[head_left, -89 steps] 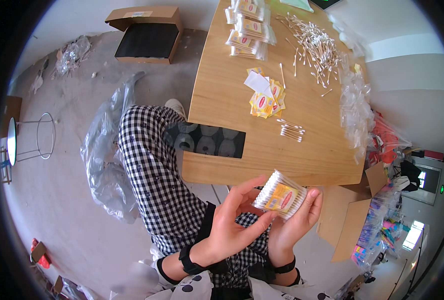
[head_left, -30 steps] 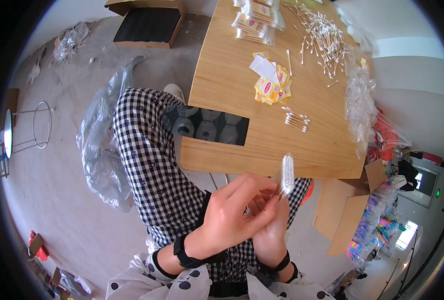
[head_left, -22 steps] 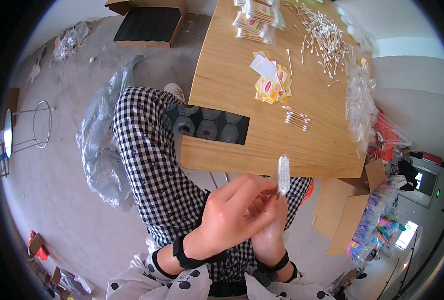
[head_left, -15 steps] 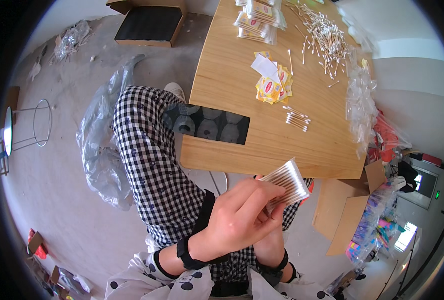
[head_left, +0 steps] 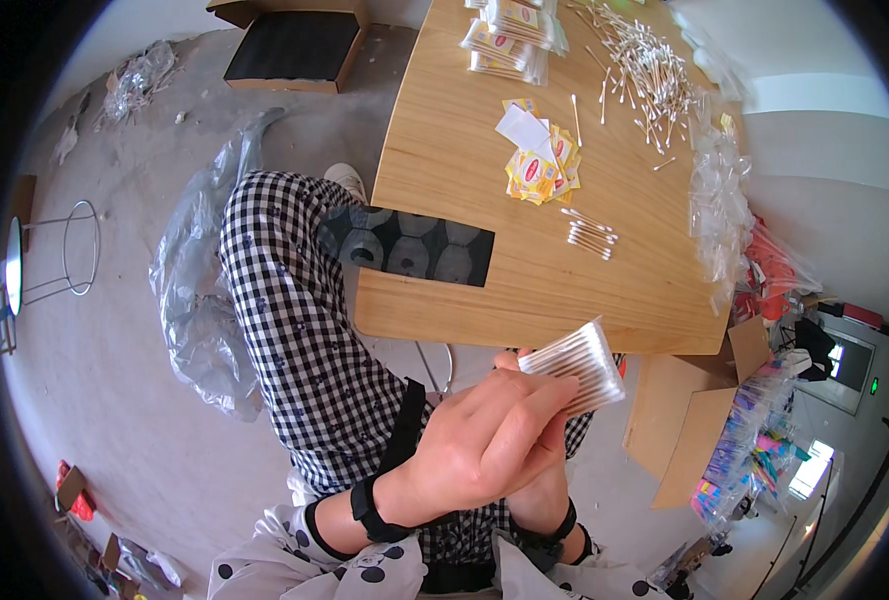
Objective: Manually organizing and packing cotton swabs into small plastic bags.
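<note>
My left hand [head_left: 489, 440] is closed on a clear packet of cotton swabs [head_left: 576, 368], its thumb and fingers pinching the lower side. The swabs lie side by side in the packet, which is tilted over the table's near edge. Behind it, my right hand [head_left: 541, 503] is mostly hidden; fingertips at the packet's upper left edge appear to be its own, closed on the packet. On the table beyond lie a small row of loose cotton swabs [head_left: 591, 236] and a pile of yellow and white printed cards [head_left: 536, 172].
The wooden table [head_left: 444, 313] carries stacked filled packets [head_left: 509, 45], a heap of loose swabs [head_left: 649, 70] and clear plastic bags [head_left: 716, 200]. A dark patterned sheet [head_left: 414, 247] overhangs its left edge. An open cardboard box [head_left: 679, 430] stands right; a grey plastic bag [head_left: 199, 290] lies left.
The packet has turned slightly, showing more of its swab face, and my left hand's fingers have shifted on it. The things on the table lie as before.
</note>
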{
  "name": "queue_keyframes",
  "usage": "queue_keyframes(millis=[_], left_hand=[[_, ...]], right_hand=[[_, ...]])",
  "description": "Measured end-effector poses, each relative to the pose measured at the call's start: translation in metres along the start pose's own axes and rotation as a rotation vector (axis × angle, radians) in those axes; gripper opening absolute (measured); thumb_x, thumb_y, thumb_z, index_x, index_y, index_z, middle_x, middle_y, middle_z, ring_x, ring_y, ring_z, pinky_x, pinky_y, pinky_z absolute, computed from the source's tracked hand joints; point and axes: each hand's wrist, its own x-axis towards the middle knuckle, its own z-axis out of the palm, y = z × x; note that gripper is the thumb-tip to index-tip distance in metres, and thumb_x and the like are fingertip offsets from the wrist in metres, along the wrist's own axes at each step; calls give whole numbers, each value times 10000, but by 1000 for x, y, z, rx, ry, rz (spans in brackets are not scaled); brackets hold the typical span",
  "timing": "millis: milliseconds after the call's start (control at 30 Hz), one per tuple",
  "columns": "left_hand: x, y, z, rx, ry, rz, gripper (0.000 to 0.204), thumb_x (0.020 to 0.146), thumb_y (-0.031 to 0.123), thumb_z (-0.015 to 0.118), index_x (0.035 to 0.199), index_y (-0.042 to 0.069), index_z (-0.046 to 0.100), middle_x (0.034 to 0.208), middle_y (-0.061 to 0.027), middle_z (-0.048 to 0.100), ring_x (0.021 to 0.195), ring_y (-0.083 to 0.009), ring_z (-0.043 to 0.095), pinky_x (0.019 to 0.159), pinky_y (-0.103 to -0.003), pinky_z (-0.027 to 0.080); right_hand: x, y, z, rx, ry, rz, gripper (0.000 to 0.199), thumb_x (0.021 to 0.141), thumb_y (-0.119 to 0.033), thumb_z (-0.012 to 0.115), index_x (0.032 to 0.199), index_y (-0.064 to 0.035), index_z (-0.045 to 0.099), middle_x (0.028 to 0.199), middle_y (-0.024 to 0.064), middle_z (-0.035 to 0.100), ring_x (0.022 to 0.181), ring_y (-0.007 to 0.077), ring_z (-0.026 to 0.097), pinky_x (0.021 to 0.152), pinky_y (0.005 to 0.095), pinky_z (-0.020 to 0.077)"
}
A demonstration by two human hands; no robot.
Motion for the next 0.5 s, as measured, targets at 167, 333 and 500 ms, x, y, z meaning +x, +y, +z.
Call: queue_keyframes(millis=[167, 333, 500], left_hand=[[0, -2, 4, 43, 33, 49, 467, 638, -37, 768, 1060, 10, 575, 765, -58, 602, 591, -165, 594, 519, -271, 492], [-5, -6, -9, -21, -80, -125, 406, 670, -20, 755, 1041, 4, 590, 833, -102, 645, 639, -194, 633, 552, -272, 514], [9, 4, -11, -117, -88, -200, 304, 699, -4, 748, 981, -18, 634, 859, -121, 671, 674, -190, 661, 584, -258, 538]], right_hand=[[-1, 4, -27, 66, -36, -12, 271, 974, -332, 475, 1110, -97, 472, 890, -29, 503, 785, 34, 517, 655, 206, 452], [-1, 9, 21, -115, 392, -84, 205, 971, -278, 495, 1075, -102, 480, 830, -34, 498, 728, 31, 530, 599, 212, 468], [0, -4, 1, -376, 237, -399, 145, 997, -241, 464, 983, -100, 493, 780, -23, 513, 686, 48, 538, 590, 221, 471]])
